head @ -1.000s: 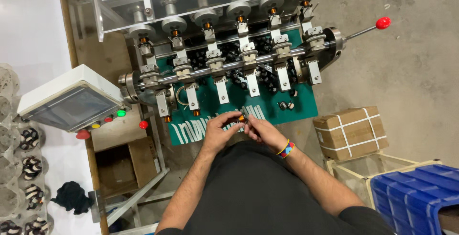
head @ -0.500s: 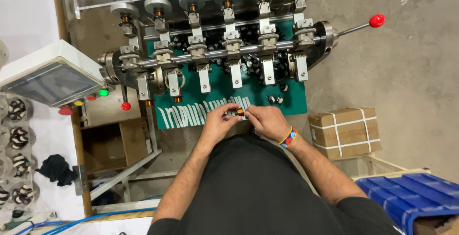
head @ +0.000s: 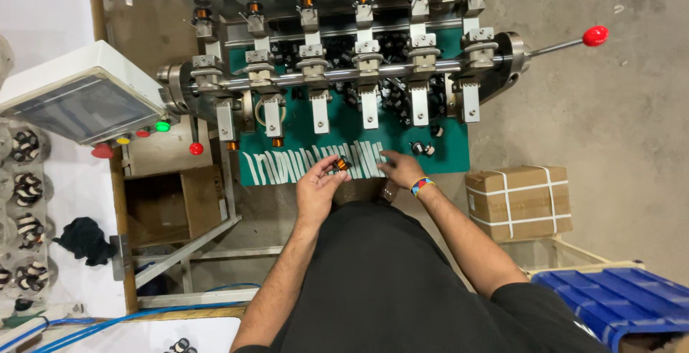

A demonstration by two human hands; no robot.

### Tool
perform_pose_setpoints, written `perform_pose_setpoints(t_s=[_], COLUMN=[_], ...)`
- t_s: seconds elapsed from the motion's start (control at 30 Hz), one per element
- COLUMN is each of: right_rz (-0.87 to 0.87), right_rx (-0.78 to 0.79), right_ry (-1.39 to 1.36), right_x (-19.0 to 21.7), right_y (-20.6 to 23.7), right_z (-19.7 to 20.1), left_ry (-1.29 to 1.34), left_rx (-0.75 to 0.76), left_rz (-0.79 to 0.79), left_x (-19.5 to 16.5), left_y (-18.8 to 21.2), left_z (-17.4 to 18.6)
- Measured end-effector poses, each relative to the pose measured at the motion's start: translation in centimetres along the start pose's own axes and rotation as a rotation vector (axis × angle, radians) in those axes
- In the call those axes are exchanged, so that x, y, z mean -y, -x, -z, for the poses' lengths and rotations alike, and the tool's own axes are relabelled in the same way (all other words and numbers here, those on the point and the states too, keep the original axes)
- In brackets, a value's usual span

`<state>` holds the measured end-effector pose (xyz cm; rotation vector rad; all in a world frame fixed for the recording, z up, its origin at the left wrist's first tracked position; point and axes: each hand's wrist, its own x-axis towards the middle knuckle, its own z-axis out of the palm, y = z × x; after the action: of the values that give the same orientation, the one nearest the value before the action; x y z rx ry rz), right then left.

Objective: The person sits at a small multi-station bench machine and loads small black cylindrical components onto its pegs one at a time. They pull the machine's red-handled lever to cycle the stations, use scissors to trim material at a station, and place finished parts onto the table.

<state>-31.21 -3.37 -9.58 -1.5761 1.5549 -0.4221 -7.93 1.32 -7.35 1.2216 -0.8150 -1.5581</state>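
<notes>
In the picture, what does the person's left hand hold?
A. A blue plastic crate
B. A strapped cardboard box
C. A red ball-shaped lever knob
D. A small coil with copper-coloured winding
D: the left hand pinches a small coil with copper-coloured winding at its fingertips, over the green mat of the machine; the right hand lies empty on the mat beside it.

— How are the arms?
— Both bare, reaching forward, elbows bent.
— And the left hand [head: 319, 186]?
— Fingers curled, tips pinched together.
— The right hand [head: 400, 169]?
— Palm down, fingers stretched ahead, band on the wrist.
</notes>
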Motion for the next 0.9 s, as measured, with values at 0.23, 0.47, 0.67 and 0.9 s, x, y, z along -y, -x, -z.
perform_pose_setpoints(t_s=[0.23,0.47,0.67,0.9], right_rz=[-0.029,0.137,0.272,0.115], right_rx=[-0.26,-0.253,0.065,-0.108], right_ry=[0.259,0.238,-0.332,-0.263], right_x=[1.1,4.3,10.2,10.4], right_y=[-3.9,-0.2,4.5,4.7], right_z=[-2.2,-4.3,-5.3,-4.4], left_ry=[-0.162,-0.511,-0.69,-0.772], left_rx=[0.061,0.08,0.282,0.62], left_rz=[0.078,0.0,-0.282,-0.571], left_x=[-1.1,-3.5,-7.6,-10.0], left_y=[1.6,1.2,-0.5,-1.3], left_z=[5.4,8.2,6.6,4.6])
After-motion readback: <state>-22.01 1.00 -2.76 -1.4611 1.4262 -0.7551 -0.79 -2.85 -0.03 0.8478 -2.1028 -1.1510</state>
